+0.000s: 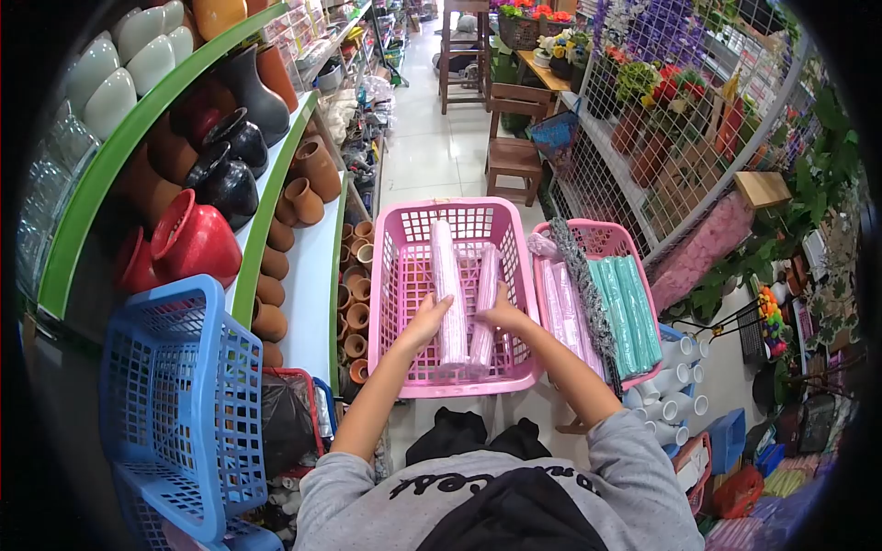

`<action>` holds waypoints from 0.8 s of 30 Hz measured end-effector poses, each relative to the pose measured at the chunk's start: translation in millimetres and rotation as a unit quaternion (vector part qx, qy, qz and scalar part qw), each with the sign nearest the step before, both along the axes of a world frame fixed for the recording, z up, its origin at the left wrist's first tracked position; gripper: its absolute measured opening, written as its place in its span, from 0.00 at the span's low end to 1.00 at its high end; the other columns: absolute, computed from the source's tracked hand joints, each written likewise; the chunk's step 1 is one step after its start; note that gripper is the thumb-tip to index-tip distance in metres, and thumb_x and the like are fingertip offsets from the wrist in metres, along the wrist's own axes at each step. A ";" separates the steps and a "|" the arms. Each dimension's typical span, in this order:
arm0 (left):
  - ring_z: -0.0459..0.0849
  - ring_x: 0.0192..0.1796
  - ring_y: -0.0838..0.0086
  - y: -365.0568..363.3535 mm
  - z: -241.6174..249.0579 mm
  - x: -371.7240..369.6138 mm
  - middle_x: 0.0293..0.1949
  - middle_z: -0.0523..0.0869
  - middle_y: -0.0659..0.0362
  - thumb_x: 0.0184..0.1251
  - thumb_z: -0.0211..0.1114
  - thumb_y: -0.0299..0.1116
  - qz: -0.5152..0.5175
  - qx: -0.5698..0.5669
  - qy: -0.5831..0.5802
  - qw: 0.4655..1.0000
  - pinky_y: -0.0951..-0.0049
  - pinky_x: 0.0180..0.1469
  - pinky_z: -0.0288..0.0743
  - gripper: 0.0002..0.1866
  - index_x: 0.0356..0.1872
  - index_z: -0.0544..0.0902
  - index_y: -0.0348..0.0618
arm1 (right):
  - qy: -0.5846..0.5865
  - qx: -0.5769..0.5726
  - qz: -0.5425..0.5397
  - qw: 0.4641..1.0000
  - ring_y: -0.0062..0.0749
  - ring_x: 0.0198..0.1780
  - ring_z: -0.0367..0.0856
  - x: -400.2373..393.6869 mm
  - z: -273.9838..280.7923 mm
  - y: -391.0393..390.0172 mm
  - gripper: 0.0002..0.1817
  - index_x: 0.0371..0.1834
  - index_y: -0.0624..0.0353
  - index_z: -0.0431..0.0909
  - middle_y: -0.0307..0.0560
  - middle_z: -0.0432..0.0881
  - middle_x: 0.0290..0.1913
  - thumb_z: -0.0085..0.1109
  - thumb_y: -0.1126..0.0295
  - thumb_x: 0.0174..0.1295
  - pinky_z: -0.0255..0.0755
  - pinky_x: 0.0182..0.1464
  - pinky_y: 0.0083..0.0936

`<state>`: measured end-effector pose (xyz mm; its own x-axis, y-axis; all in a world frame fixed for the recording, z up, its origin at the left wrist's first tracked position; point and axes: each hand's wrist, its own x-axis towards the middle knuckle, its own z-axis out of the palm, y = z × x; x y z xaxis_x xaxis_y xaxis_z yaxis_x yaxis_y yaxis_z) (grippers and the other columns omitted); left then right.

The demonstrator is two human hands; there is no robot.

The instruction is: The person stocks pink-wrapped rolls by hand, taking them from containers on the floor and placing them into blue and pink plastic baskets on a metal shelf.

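My left hand [428, 320] is wrapped around a long, pale pink plastic-wrapped bundle [446, 275]. A shorter bundle [488, 275] of the same pink is gripped by my right hand [503, 312]. Both bundles stand side by side inside a pink plastic basket [378, 285], tilted along its length. To the right, a second pink basket [636, 253] holds pink wrapped bundles [570, 312], teal wrapped bundles [625, 312] and a grey fuzzy strand [581, 275] lying over them. The fingers of my right hand are partly hidden behind its bundle.
Green-edged shelves with red vases [195, 230], dark vases [241, 142] and clay pots [303, 197] line the left. Blue baskets [207, 395] stack at lower left. Ahead are a wooden chair [511, 156] and a wire rack [661, 156] of flowers. White vases [675, 404] stand lower right.
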<state>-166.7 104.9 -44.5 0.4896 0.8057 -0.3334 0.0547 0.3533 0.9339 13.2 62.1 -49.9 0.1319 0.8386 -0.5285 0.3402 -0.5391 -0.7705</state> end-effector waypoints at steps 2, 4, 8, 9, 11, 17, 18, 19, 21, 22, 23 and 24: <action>0.75 0.43 0.74 -1.8 4.8 -1.7 0.44 0.74 0.54 0.64 0.52 0.42 0.054 0.018 -0.002 0.998 0.74 0.45 0.71 0.25 0.55 0.61 0.34 | 0.173 0.005 -0.098 0.980 0.40 0.45 0.74 -0.7 20.9 -6.6 0.48 0.65 0.57 0.31 0.59 0.66 0.51 0.56 0.74 0.46 0.72 0.44 0.32; 0.74 0.41 0.76 -2.0 7.3 -3.4 0.41 0.74 0.55 0.64 0.52 0.41 0.068 -0.020 -0.067 0.995 0.76 0.42 0.71 0.23 0.53 0.62 0.36 | 0.242 0.044 -0.134 0.960 0.37 0.40 0.75 1.8 20.5 -10.2 0.47 0.65 0.57 0.33 0.57 0.66 0.49 0.55 0.74 0.45 0.73 0.39 0.31; 0.74 0.42 0.77 -15.1 14.7 -4.9 0.41 0.75 0.56 0.64 0.51 0.41 0.112 -0.008 -0.126 0.986 0.78 0.45 0.69 0.22 0.53 0.63 0.36 | 0.360 0.108 -0.190 0.907 0.35 0.32 0.75 -9.3 49.1 -33.3 0.34 0.58 0.58 0.49 0.50 0.69 0.38 0.48 0.74 0.44 0.74 0.32 0.29; 0.74 0.42 0.77 -21.1 16.9 -7.4 0.41 0.75 0.56 0.64 0.51 0.41 0.117 -0.005 -0.128 0.985 0.78 0.45 0.69 0.22 0.53 0.63 0.36 | 0.408 0.125 -0.200 0.882 0.35 0.31 0.75 -15.1 62.1 -40.2 0.30 0.56 0.58 0.54 0.49 0.70 0.36 0.46 0.73 0.44 0.74 0.32 0.29; 0.73 0.45 0.76 -38.5 30.5 -13.8 0.44 0.74 0.56 0.65 0.50 0.40 0.159 -0.017 -0.159 0.974 0.77 0.48 0.67 0.22 0.54 0.63 0.35 | 0.428 0.132 -0.187 0.874 0.34 0.30 0.75 -25.6 66.9 -49.6 0.28 0.54 0.57 0.56 0.48 0.70 0.35 0.45 0.73 0.44 0.74 0.31 0.29; 0.72 0.50 0.77 -102.9 72.9 -43.1 0.51 0.72 0.56 0.65 0.50 0.37 0.171 0.100 -0.156 0.968 0.78 0.51 0.65 0.26 0.60 0.57 0.35 | 0.389 0.207 -0.101 0.892 0.26 0.28 0.73 -67.3 81.2 -78.0 0.17 0.47 0.57 0.63 0.44 0.72 0.33 0.47 0.69 0.52 0.73 0.30 0.25; 0.71 0.49 0.77 -113.4 79.2 -46.5 0.49 0.72 0.56 0.65 0.51 0.37 0.180 0.099 -0.168 0.964 0.78 0.52 0.64 0.24 0.58 0.59 0.36 | 0.380 0.214 -0.093 0.895 0.25 0.28 0.73 -71.0 87.6 -84.7 0.15 0.45 0.58 0.64 0.43 0.72 0.33 0.49 0.68 0.54 0.73 0.29 0.24; 0.70 0.49 0.77 -124.6 83.0 -49.2 0.48 0.72 0.56 0.65 0.52 0.36 0.191 0.097 -0.180 0.960 0.78 0.52 0.63 0.22 0.56 0.61 0.36 | 0.381 0.208 -0.070 0.898 0.25 0.28 0.73 -73.9 95.1 -92.5 0.15 0.45 0.58 0.64 0.43 0.72 0.33 0.49 0.68 0.54 0.73 0.29 0.24; 0.70 0.48 0.78 -149.6 86.0 -51.6 0.49 0.72 0.57 0.65 0.52 0.37 0.231 0.116 -0.169 0.951 0.78 0.51 0.65 0.24 0.58 0.60 0.36 | 0.395 0.204 -0.053 0.894 0.24 0.28 0.74 -79.8 110.9 -110.5 0.15 0.45 0.57 0.64 0.42 0.72 0.33 0.48 0.67 0.55 0.72 0.28 0.22; 0.70 0.50 0.80 -164.5 90.0 -51.2 0.50 0.70 0.57 0.66 0.50 0.36 0.253 0.141 -0.161 0.944 0.79 0.51 0.65 0.25 0.60 0.58 0.37 | 0.416 0.193 -0.037 0.888 0.22 0.25 0.73 -83.6 126.5 -124.8 0.16 0.46 0.59 0.64 0.41 0.73 0.30 0.50 0.69 0.54 0.69 0.26 0.19; 0.69 0.51 0.81 -181.0 96.6 -51.9 0.52 0.69 0.58 0.66 0.49 0.36 0.274 0.166 -0.151 0.935 0.80 0.51 0.65 0.25 0.62 0.56 0.38 | 0.421 0.188 -0.014 0.887 0.22 0.25 0.73 -85.5 130.6 -138.0 0.16 0.46 0.59 0.64 0.41 0.73 0.30 0.50 0.69 0.54 0.69 0.26 0.19; 0.69 0.50 0.81 -200.3 104.4 -53.9 0.52 0.70 0.59 0.66 0.48 0.35 0.280 0.152 -0.137 0.938 0.80 0.52 0.64 0.25 0.62 0.56 0.39 | 0.427 0.178 -0.001 0.887 0.22 0.23 0.73 -86.6 129.8 -152.5 0.15 0.45 0.59 0.64 0.41 0.73 0.28 0.49 0.69 0.55 0.69 0.23 0.19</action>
